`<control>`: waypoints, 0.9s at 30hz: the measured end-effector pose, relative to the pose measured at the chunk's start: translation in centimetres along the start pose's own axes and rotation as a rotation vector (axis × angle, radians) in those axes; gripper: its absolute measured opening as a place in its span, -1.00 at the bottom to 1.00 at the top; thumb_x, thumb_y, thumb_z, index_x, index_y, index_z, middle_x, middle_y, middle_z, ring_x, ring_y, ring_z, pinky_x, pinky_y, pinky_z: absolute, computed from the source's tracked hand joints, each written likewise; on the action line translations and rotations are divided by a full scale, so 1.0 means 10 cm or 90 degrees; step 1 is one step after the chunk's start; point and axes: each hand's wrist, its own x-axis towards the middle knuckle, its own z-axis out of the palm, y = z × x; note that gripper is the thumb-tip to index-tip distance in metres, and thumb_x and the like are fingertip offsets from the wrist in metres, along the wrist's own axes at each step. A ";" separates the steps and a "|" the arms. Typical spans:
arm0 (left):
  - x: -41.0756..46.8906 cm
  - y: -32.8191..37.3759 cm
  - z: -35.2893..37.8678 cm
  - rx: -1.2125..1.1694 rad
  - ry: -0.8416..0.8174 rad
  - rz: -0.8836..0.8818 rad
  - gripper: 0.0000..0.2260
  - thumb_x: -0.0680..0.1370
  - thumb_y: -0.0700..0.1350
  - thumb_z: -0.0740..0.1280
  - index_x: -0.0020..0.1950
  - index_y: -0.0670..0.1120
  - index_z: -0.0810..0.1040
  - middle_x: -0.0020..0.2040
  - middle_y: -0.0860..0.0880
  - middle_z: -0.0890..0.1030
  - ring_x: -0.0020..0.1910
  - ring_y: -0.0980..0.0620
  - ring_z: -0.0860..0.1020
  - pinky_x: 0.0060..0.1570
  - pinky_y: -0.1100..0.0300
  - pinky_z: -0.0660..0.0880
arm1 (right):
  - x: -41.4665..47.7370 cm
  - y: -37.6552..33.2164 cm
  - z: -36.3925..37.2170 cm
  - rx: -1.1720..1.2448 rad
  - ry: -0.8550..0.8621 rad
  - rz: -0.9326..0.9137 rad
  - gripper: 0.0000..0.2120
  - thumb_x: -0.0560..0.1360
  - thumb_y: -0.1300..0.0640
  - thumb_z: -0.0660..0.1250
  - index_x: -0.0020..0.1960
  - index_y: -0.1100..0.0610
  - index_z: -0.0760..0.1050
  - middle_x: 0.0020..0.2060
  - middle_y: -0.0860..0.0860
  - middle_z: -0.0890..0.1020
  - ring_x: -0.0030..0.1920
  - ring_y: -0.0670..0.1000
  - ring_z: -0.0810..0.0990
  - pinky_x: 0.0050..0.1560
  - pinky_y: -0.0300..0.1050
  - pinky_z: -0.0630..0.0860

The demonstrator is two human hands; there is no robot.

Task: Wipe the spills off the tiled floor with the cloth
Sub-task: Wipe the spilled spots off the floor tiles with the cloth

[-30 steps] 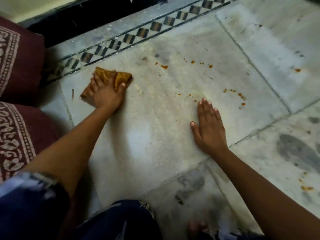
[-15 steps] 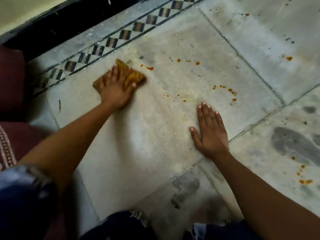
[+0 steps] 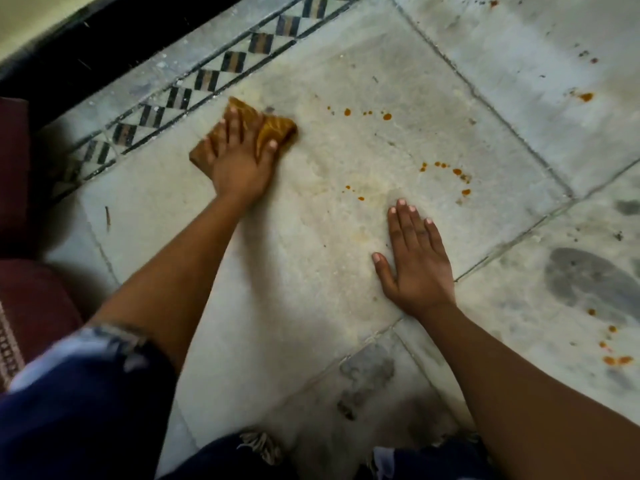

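My left hand [image 3: 239,161] presses a folded orange-brown cloth [image 3: 277,131] flat on the pale tiled floor [image 3: 311,271], fingers spread over it. Orange spill drops lie to its right: a row of spill drops [image 3: 367,114] near the top of the big tile, a second cluster of drops [image 3: 450,173] further right, and small specks [image 3: 353,192] just beyond my right fingertips. My right hand [image 3: 415,261] rests palm down on the same tile, holding nothing. More orange splashes [image 3: 616,358] sit at the far right.
A black-and-white checkered border strip [image 3: 207,81] runs diagonally past the cloth, with a dark threshold [image 3: 86,53] behind it. Maroon patterned cushions [image 3: 31,299] lie along the left edge. My dark blue clothing [image 3: 86,410] fills the bottom. A small stick [image 3: 107,216] lies at the left.
My left hand has slid the cloth to the right along the tile, closer to the orange drops. My right hand has stayed planted on the floor.
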 end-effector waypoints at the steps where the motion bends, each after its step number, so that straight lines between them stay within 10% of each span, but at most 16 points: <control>1: 0.18 0.07 -0.03 -0.020 -0.007 -0.036 -0.49 0.61 0.21 -0.03 0.54 0.14 0.00 0.57 -0.08 -0.09 0.54 -0.14 -0.10 0.46 -0.15 -0.19 | 0.00 0.00 0.00 0.000 0.001 -0.001 -0.35 0.54 -0.12 0.00 0.51 0.22 0.08 0.51 0.14 0.12 0.51 0.05 0.07 0.49 -0.02 -0.04; 10: -0.66 0.48 0.19 -0.008 -0.049 0.230 -0.50 0.58 0.22 -0.06 0.53 0.18 0.05 0.57 -0.02 -0.01 0.54 -0.08 -0.06 0.44 -0.03 -0.23 | 0.01 -0.01 -0.01 0.004 0.002 0.012 -0.31 0.53 -0.14 -0.02 0.50 0.31 0.07 0.49 0.24 0.12 0.50 0.15 0.08 0.48 0.00 -0.05; 17: -0.42 0.39 0.08 -0.005 -0.050 -0.119 -0.48 0.55 0.34 -0.04 0.50 0.30 0.02 0.58 -0.01 -0.10 0.52 -0.20 -0.17 0.35 -0.38 -0.23 | -0.01 -0.01 -0.02 0.030 0.000 0.009 -0.30 0.54 -0.15 -0.04 0.50 0.30 0.03 0.50 0.23 0.08 0.51 0.13 0.03 0.49 -0.01 -0.09; 23: -1.04 1.13 0.28 0.047 -0.086 0.114 -0.45 0.54 0.34 -0.06 0.51 0.28 -0.06 0.57 -0.01 -0.15 0.52 -0.22 -0.17 0.35 -0.31 -0.29 | -0.04 -0.02 -0.11 0.089 0.037 0.038 -0.36 0.55 -0.06 -0.02 0.50 0.31 0.06 0.49 0.24 0.10 0.51 0.14 0.03 0.49 -0.04 -0.13; 27: -1.32 0.66 0.25 0.065 -0.065 0.076 -0.47 0.54 0.34 -0.05 0.50 0.31 -0.03 0.57 0.02 -0.14 0.52 -0.21 -0.16 0.36 -0.31 -0.29 | -0.08 0.11 -0.15 0.099 0.077 0.110 -0.36 0.55 -0.05 -0.05 0.50 0.31 0.04 0.50 0.24 0.08 0.51 0.17 0.02 0.49 0.00 -0.13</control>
